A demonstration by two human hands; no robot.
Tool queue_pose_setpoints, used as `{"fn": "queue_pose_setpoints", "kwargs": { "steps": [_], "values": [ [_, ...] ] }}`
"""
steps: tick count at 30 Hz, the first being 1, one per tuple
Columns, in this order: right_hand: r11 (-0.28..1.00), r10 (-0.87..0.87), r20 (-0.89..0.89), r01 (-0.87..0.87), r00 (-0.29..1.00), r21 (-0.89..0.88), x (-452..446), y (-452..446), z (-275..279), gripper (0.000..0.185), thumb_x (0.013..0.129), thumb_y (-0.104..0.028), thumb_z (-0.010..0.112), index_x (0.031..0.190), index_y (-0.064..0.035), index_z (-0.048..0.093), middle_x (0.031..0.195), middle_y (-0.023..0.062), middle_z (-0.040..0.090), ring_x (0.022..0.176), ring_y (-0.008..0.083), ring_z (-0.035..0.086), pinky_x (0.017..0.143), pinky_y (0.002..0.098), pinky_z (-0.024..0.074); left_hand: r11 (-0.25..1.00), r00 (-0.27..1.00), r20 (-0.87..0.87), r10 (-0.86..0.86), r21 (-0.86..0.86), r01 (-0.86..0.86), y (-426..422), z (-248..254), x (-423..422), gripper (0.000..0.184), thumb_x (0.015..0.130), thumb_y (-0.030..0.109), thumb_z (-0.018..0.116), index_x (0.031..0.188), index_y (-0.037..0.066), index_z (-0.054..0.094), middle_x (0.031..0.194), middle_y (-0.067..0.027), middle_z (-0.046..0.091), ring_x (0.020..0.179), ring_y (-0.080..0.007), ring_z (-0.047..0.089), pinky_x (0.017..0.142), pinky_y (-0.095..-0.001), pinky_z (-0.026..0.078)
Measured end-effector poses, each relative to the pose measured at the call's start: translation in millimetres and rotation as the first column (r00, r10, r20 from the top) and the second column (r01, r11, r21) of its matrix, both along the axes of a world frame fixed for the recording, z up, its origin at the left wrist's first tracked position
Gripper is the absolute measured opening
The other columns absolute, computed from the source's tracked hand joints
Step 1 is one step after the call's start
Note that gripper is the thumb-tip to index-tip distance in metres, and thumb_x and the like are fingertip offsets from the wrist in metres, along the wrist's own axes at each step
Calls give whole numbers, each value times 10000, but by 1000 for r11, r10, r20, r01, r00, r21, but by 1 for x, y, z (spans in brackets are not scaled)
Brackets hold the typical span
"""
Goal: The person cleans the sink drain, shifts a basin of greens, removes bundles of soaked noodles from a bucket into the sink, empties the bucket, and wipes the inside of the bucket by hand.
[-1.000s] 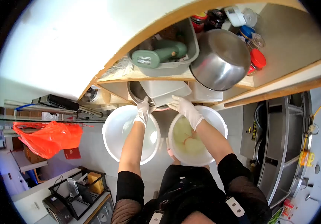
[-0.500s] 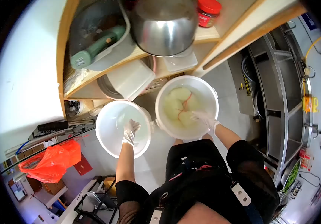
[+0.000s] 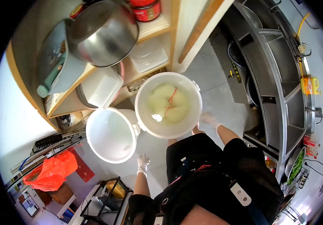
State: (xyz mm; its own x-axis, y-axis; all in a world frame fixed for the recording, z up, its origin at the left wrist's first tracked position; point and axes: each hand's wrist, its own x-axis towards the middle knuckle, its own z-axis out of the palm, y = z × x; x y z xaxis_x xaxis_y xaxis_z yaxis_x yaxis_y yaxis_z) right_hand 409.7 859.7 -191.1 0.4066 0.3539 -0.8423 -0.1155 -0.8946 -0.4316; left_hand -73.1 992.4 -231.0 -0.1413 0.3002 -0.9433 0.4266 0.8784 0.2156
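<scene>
Left hand (image 3: 143, 160) and right hand (image 3: 209, 119) hang near white buckets (image 3: 103, 140), each grip spread; the jar label (image 3: 147, 13) is unreadable.

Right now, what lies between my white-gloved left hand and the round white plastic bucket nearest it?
In the head view, only a narrow strip of bare grey floor shows between your white-gloved left hand and that round white plastic bucket.
</scene>
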Motion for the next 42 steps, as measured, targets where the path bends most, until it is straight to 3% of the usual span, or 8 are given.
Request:
{"fn": "queue_pose_setpoints", "kwargs": {
  "steps": [7,13,16,25,29,31,32,42],
  "values": [
    [849,515,335,-522,789,-77,54,-36,-71,281,751,-272,523,804,-28,649,687,125,630,600,219,607,587,346,486,993,999,-35,40,111,-36,-60,-24,75,343,835,200,523,1070,-49,530,806,-193,628,638,-256,619,523,-326,485],
    [894,447,276,-433,851,-113,82,-45,-87,324,767,-307,515,844,-22,647,840,190,628,795,335,605,743,415,467,781,823,-203,-530,262,567,-92,-50,117,309,754,217,542,913,-35,627,722,-106,635,648,-187,593,565,-322,455],
    [938,338,276,-345,900,-24,81,-49,-98,336,765,-317,535,856,-12,643,889,215,618,858,363,590,784,421,459,978,993,-19,-117,175,118,-95,-75,124,174,815,182,541,929,51,533,730,-53,558,616,-209,543,500,-324,434],
    [996,74,76,-77,994,43,69,-13,-132,895,707,-498,641,1287,103,319,1284,286,394,1226,351,376,1009,331,314,986,997,-51,-56,156,63,-84,-146,133,280,786,249,560,978,46,538,749,-89,579,672,-189,547,580,-329,434],
    [719,-190,-491,461,850,520,43,-25,-222,357,790,-246,628,1013,31,598,983,113,615,930,168,554,802,318,457,970,990,42,137,199,-143,-102,-144,173,365,812,197,509,1153,71,471,947,-124,591,869,-246,584,731,-374,482],
    [955,-107,-344,192,933,224,48,-11,-212,304,820,-215,580,1033,1,571,974,118,607,885,169,573,722,317,495,919,945,136,298,225,-322,-113,-136,192,365,825,136,490,1175,44,448,1027,-132,554,923,-266,564,743,-410,488],
    [916,-198,-401,314,895,250,61,-9,-119,303,826,-221,567,1028,0,521,935,123,594,839,200,590,701,341,512,883,911,184,368,237,-405,-115,-134,201,366,831,106,481,1186,31,436,1067,-136,535,949,-277,554,748,-428,491],
    [778,-278,-509,502,814,378,58,-41,-176,279,795,-162,635,987,0,514,785,109,600,656,192,585,573,329,483,842,864,205,459,209,-497,-122,-118,242,418,809,-23,358,1227,5,370,1152,-157,486,1021,-319,519,765,-458,503]
  ]
}}
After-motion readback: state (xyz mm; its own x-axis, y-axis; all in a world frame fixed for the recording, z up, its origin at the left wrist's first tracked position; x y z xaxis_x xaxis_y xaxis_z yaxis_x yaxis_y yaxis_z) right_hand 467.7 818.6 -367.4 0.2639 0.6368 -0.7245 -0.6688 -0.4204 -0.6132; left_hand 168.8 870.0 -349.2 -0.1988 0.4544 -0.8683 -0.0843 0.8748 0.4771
